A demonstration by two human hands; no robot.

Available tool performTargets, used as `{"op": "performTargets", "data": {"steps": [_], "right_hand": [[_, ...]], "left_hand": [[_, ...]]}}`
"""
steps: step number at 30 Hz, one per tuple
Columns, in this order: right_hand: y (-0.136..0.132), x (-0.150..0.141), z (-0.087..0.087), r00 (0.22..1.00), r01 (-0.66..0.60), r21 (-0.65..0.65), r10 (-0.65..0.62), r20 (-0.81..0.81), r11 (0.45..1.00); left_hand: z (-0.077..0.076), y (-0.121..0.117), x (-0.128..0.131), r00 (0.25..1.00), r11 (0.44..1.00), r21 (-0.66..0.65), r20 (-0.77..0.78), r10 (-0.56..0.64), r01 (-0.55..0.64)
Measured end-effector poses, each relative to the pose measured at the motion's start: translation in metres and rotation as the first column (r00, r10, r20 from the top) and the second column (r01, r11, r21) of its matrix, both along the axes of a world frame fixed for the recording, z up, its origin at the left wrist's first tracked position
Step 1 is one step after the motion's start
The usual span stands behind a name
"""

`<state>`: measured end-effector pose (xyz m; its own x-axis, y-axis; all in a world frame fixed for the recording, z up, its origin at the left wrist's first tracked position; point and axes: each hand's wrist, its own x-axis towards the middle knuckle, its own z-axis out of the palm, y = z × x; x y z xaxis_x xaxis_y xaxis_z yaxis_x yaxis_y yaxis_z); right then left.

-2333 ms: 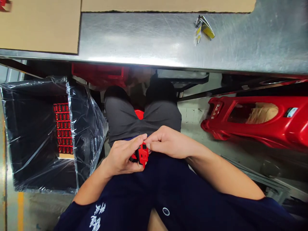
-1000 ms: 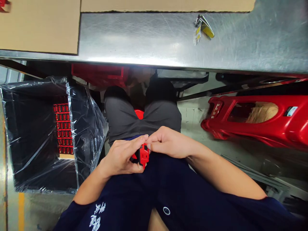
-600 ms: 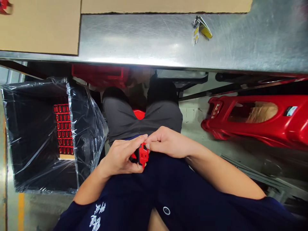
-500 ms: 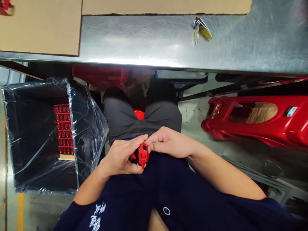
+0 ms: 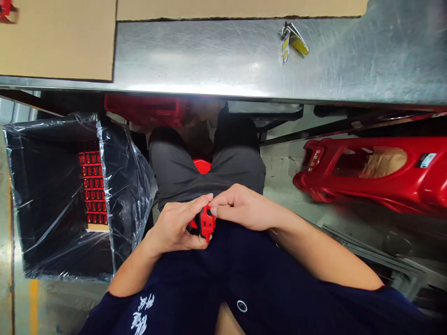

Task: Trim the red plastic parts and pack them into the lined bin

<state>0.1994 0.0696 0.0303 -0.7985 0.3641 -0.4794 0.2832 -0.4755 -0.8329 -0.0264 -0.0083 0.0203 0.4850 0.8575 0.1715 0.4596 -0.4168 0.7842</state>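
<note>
My left hand (image 5: 176, 227) curled half-closed round red-black plastic part (image 5: 207, 224), 7 o'clock, over my lap (image 5: 209, 185); right hand (image 5: 246, 207) pinched shut at its 1 o'clock corner, contents unclear. Steady left bracing seemed key.

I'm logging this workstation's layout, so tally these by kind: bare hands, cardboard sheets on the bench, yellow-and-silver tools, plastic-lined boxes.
Bare hands: 2 (left hand, right hand)
Cardboard sheets: 2 (left sheet, upper sheet)
Yellow-and-silver tool: 1
Plastic-lined box: 1
Total: 6
</note>
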Motion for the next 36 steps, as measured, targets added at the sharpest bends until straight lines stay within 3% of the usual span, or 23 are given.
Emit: {"op": "performTargets", "data": {"steps": [3,6,10,15,27,36], "right_hand": [[0.0,0.002,0.0,0.983,0.0,-0.124,-0.023,-0.181,0.992],[-0.004,0.001,-0.004,0.961,0.034,-0.267,-0.105,-0.255,0.963],[-0.018,-0.01,-0.015,0.959,0.104,-0.423,-0.204,-0.198,0.9],[-0.028,-0.023,-0.019,0.957,0.223,-0.465,-0.284,-0.064,0.857],[-0.029,-0.028,-0.009,0.939,0.321,-0.314,-0.344,-0.019,0.894],[-0.039,-0.022,-0.031,0.9,0.313,-0.535,-0.424,-0.097,0.785]], "left_hand": [[-0.007,-0.002,0.001,0.989,0.994,-0.074,0.116,0.087,-0.078],[-0.02,-0.006,0.005,0.927,0.968,-0.205,0.315,0.204,-0.143],[-0.039,-0.011,0.009,0.852,0.913,-0.398,0.444,0.278,-0.09],[-0.048,-0.014,0.013,0.828,0.816,-0.577,0.447,0.338,-0.021],[-0.051,-0.01,0.009,0.841,0.883,-0.469,0.475,0.259,-0.007],[-0.036,-0.002,0.011,0.875,0.893,-0.443,0.396,0.278,-0.083]]}}
